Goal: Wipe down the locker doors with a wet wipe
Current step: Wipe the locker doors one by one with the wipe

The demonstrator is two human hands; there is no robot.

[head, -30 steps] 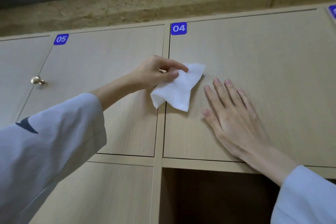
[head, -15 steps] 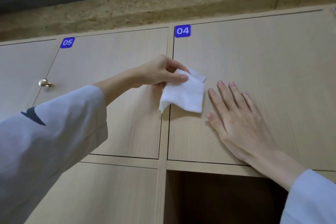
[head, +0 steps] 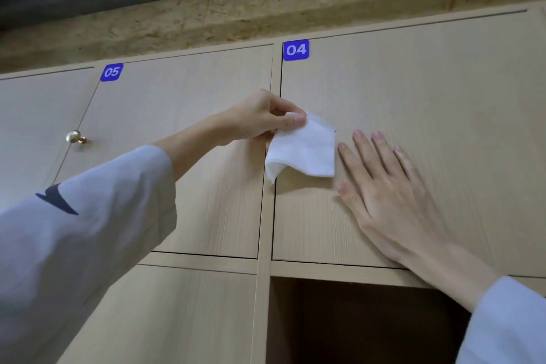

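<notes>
Left hand (head: 260, 118) pinches the top edge of the wet wipe (head: 304, 151) between thumb and fingers. The wipe hangs folded, white, over the left edge of door 04 (head: 413, 127), its lower corner across the gap beside door 05 (head: 183, 156). Can't tell how much of the wipe is pressed flat on the panel. Right hand (head: 393, 195) lies flat on door 04, fingers straight and spread, holding nothing; index finger just beside the wipe's right edge. Both arms in pale sleeves. Blue label 04 (head: 296, 49) at that door's top left corner, blue label 05 (head: 111, 71) on its neighbour. Brass knob (head: 74, 137) at far left. Open compartment (head: 354, 325) below door 04.
</notes>
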